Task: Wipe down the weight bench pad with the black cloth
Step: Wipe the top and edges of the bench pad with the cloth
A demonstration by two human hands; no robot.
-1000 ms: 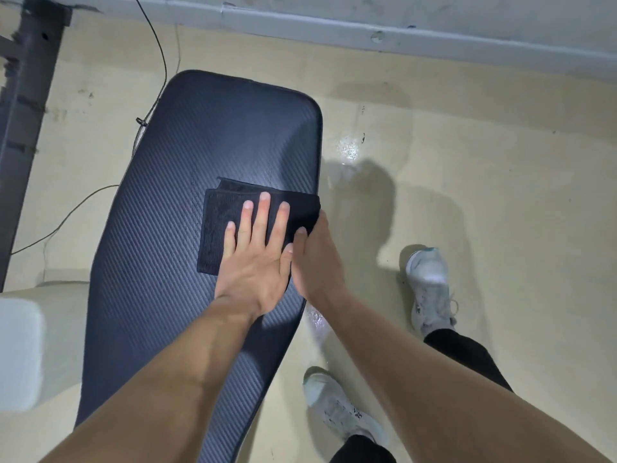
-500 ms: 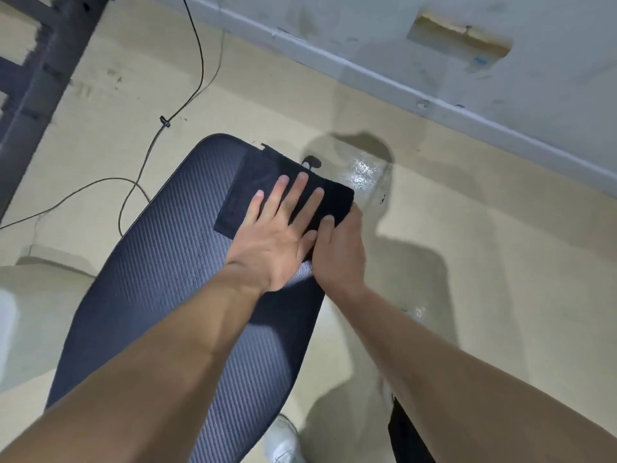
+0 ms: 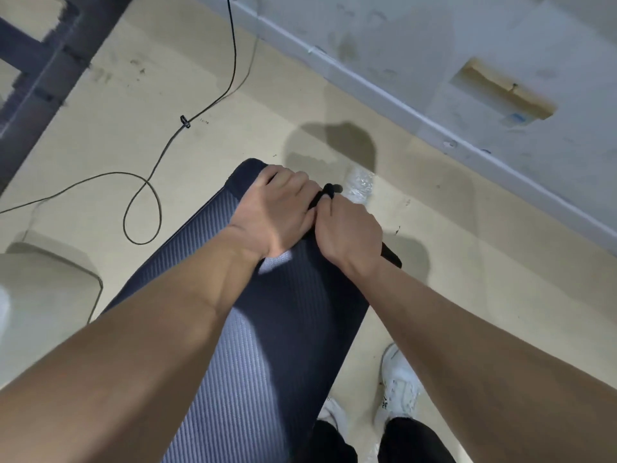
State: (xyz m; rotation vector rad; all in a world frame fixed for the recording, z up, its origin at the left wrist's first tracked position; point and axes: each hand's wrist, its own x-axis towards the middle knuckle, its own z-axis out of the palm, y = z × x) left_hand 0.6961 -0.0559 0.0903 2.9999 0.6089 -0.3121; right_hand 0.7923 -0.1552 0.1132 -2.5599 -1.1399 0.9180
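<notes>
Black cloth point(image 3: 329, 192) bunches at the far right corner of the pad point(image 3: 267, 329), gripped by the curled fingers of our right hand point(image 3: 347, 228), likely to wipe round the end; our left hand point(image 3: 277, 212) hooks over the far edge, fingers hidden, grip unclear.

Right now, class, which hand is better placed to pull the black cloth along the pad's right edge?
Likely the right hand: it grips the black cloth at the bench pad's right edge, cloth trailing under its wrist. The left hand curls over the pad's far end.
</notes>
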